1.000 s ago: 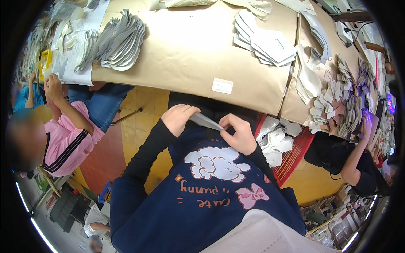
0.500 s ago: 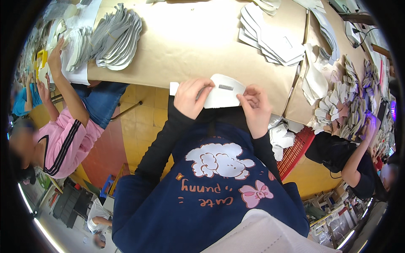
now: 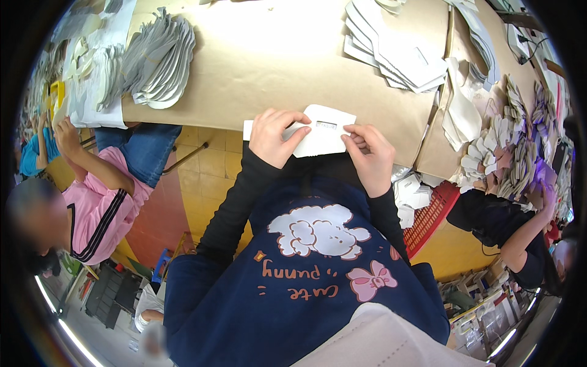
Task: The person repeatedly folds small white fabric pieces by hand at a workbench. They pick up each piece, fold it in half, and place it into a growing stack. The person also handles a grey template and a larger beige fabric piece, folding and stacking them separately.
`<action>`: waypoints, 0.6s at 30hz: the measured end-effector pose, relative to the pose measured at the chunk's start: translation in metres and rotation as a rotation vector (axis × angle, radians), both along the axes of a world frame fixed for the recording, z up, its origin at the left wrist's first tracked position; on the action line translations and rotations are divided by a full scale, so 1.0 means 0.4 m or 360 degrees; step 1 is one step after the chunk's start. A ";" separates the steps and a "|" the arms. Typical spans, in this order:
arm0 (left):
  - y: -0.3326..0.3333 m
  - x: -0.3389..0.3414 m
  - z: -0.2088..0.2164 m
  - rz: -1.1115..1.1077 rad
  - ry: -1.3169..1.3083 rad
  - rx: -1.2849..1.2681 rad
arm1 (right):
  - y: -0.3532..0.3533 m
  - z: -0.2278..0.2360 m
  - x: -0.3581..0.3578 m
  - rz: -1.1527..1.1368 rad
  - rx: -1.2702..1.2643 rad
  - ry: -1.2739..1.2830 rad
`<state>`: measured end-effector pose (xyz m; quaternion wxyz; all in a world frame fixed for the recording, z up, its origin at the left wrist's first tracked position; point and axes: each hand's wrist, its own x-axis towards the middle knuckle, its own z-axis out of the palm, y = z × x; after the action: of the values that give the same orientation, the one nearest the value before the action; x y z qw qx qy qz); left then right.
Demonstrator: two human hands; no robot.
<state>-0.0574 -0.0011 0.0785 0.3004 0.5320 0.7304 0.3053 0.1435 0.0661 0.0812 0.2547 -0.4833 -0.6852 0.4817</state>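
A white flat cut piece, with a small rectangular window or label near its middle, is held at the table's near edge. My left hand pinches its left side between thumb and fingers. On the opposite side, my right hand grips the edge with thumb and forefinger, the other fingers curled. Something small and printed shows in the rectangle. Another white piece peeks out beside my left hand, mostly hidden by it.
On the brown-covered table lie a stack of white pieces and a bundle of grey pieces. At right are many small pieces and a red basket. A person in pink sits left; another works right.
The white piece has straightened between my hands, and its rectangle has turned from dark grey to pale with print. The person in pink has lowered a raised arm.
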 end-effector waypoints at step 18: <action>-0.001 0.004 0.016 0.0112 -0.0124 -0.0140 | -0.007 0.003 0.006 0.0011 -0.0096 -0.0012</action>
<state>-0.0557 -0.0014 0.0847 0.3409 0.4800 0.7491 0.3037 0.1460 0.0633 0.0824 0.2357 -0.4901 -0.6731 0.5012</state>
